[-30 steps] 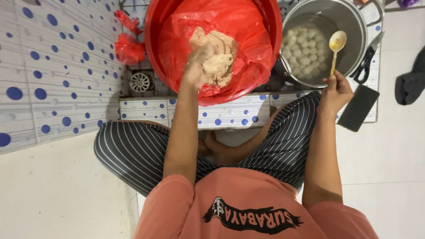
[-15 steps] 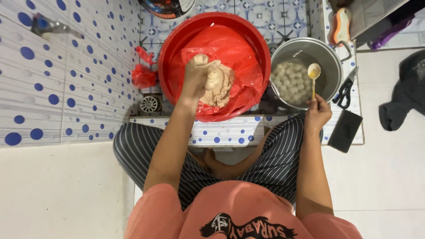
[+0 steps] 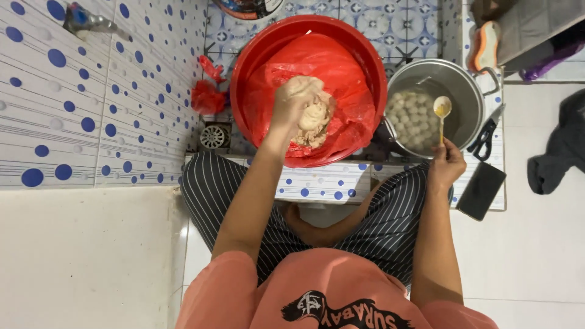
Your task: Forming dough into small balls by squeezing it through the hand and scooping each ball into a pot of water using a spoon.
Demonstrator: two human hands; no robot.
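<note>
My left hand (image 3: 291, 105) is coated in pale paste and squeezes a lump of the meat paste (image 3: 317, 122) inside a red basin (image 3: 250, 61) lined with a red plastic bag (image 3: 347, 79). My right hand (image 3: 446, 166) holds a wooden spoon (image 3: 441, 111) by its handle, with the bowl of the spoon over a metal pot (image 3: 468, 85). Several pale balls (image 3: 412, 119) float in the pot's water. I sit on the floor with striped trousers, knees either side of a low tiled step.
Scissors (image 3: 484, 139) and a dark phone (image 3: 481, 190) lie right of the pot. A floor drain (image 3: 213, 136) and a crumpled red bag (image 3: 207, 97) sit left of the basin. A blue-dotted tiled wall (image 3: 91, 109) rises at left. Dark cloth (image 3: 557, 152) lies at far right.
The view has pulled back and shifted, so basin and pot appear lower in the picture. My left hand stays in the paste; the spoon stays over the pot.
</note>
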